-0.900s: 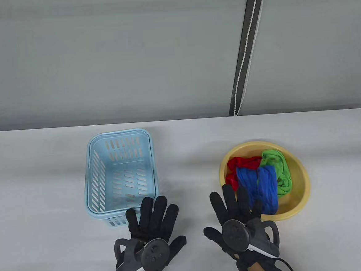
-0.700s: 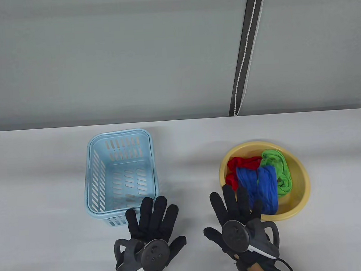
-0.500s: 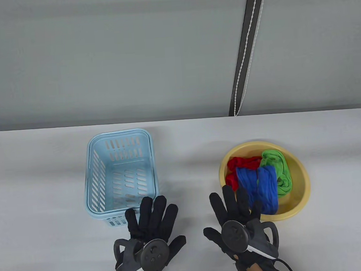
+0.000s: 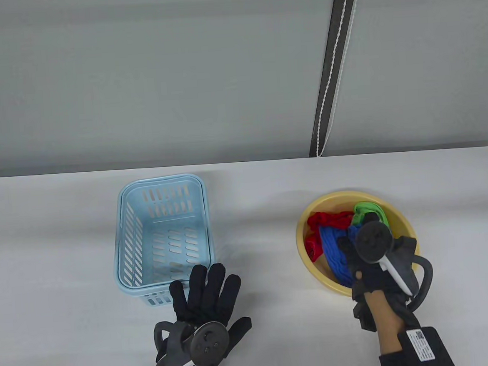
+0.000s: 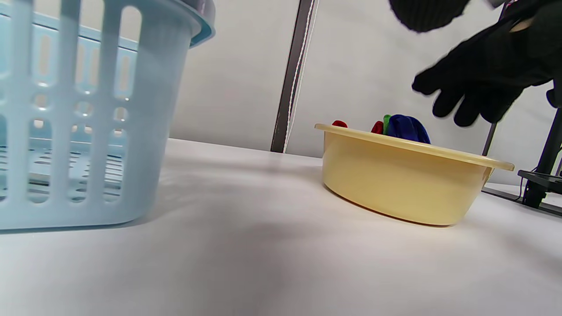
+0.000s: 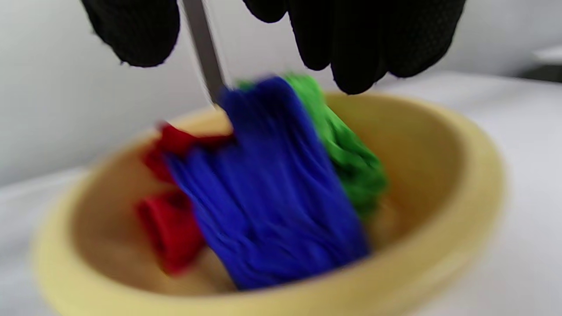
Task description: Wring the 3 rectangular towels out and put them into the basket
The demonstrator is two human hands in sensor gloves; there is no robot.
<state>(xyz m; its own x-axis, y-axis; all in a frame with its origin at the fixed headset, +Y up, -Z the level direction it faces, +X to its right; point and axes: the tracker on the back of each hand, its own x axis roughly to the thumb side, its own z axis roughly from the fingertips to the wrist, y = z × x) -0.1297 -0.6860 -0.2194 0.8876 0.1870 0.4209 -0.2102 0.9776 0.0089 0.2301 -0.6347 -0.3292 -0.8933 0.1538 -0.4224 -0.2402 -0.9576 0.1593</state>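
Right hand (image 4: 377, 261): lifted off the worktop (image 4: 270, 315) since half a second ago, now above the bowl (image 4: 405, 226) at 4 o'clock, fingers spread and reaching down, gripping nothing; the left wrist view shows them clear of the towels.
Left hand (image 4: 203, 315): unmoved, flat and relaxed on the worktop at 6 o'clock, fingertips just beside the basket (image 4: 123, 225).
Blue towel (image 4: 332, 248): top of the heap in the bowl, directly under my right fingers (image 6: 360, 39).
Red towel (image 4: 318, 223): bowl, 9 o'clock side.
Green towel (image 4: 365, 208): bowl, 12 o'clock side, part hidden by my hand.
Basket: holds no towel.
Status: I judge the first pick has begun, blue towel likely; no wringing done yet.
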